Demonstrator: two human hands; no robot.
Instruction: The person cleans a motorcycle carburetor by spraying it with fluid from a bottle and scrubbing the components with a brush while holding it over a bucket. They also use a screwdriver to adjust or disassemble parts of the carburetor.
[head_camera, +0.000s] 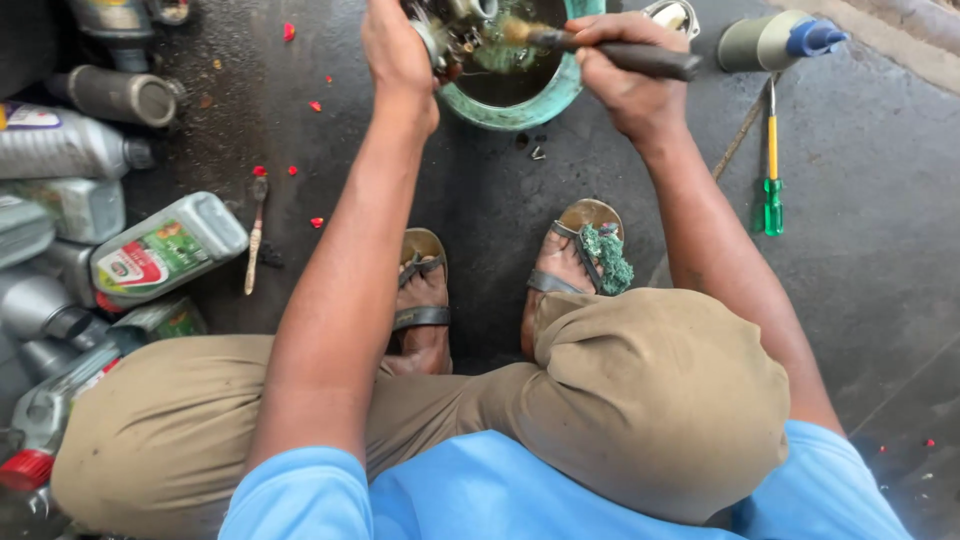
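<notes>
My left hand (395, 50) grips a small greasy metal engine part (452, 30) over a green bowl (545, 98) of dark liquid at the top of the head view. Beside it, my right hand (625, 75) holds a brush with a dark handle (650, 60); its bristles touch the part above the bowl. I am squatting, with both sandalled feet (500, 290) on the dark oily floor below the bowl.
Grey oil bottles (165, 250) lie piled at the left, with a metal pipe (120, 95) above them. A green and yellow screwdriver (772, 165) and a grey canister with a blue cap (780, 40) lie at the right. A small brush (255, 235) rests on the floor.
</notes>
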